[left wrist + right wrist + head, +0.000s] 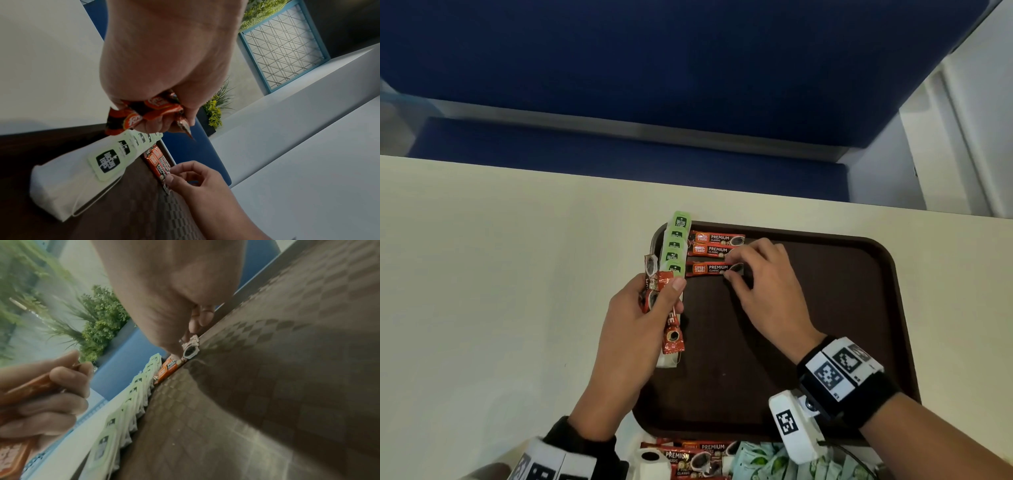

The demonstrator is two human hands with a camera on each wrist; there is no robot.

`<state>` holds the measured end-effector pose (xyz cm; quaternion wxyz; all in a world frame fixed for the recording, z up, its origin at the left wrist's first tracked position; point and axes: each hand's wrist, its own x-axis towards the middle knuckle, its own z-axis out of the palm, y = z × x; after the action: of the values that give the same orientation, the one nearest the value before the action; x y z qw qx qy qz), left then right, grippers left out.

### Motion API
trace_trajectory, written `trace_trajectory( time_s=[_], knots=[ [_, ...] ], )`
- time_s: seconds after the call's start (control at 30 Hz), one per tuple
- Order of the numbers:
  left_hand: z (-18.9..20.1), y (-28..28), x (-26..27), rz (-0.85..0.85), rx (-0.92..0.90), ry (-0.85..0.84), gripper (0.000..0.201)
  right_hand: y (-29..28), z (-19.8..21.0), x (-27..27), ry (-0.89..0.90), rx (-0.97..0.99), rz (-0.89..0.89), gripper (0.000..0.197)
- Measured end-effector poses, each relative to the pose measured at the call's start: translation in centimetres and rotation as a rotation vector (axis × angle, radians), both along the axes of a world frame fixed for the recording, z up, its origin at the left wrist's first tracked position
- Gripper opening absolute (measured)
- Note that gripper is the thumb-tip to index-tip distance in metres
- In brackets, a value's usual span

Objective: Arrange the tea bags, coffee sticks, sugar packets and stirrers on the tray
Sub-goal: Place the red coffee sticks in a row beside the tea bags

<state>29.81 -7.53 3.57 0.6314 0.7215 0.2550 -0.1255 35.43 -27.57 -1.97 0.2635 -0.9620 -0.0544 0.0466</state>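
Observation:
A dark brown tray (842, 308) lies on the cream table. Along its left rim runs an overlapping row of green-tagged tea bags (677, 245). Beside them lie three red coffee sticks (717, 251) side by side. My right hand (736, 270) pinches the right end of the nearest coffee stick (710, 268) (159, 168) (172, 366), which lies flat on the tray. My left hand (654, 301) hovers over the tray's left edge and grips a bunch of several red coffee sticks (669, 325) (144, 113).
Below the tray's near edge lie more coffee sticks (688, 457), pale green packets (767, 460) and a white roll (650, 459). The table (482, 274) stretches left of the tray. A blue bench (654, 68) stands beyond its far edge.

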Motion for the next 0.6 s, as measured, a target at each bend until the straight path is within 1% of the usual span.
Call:
trace_trajectory(
  time_s=[0.17,0.37,0.6],
  knots=[
    [-0.28,0.18,0.06,0.008,0.007,0.01,0.028,0.57,-0.25,0.36,-0.06,-0.067,0.065,0.022],
    [-0.43,0.33,-0.03,0.006,0.016,0.018,0.031,0.69,-0.43,0.86,-0.088,-0.138,0.073,0.02],
    [-0.4,0.4,0.05,0.014,0.01,0.016,0.035,0.66,-0.52,0.97,-0.114,-0.159,0.089,0.02]
  ],
)
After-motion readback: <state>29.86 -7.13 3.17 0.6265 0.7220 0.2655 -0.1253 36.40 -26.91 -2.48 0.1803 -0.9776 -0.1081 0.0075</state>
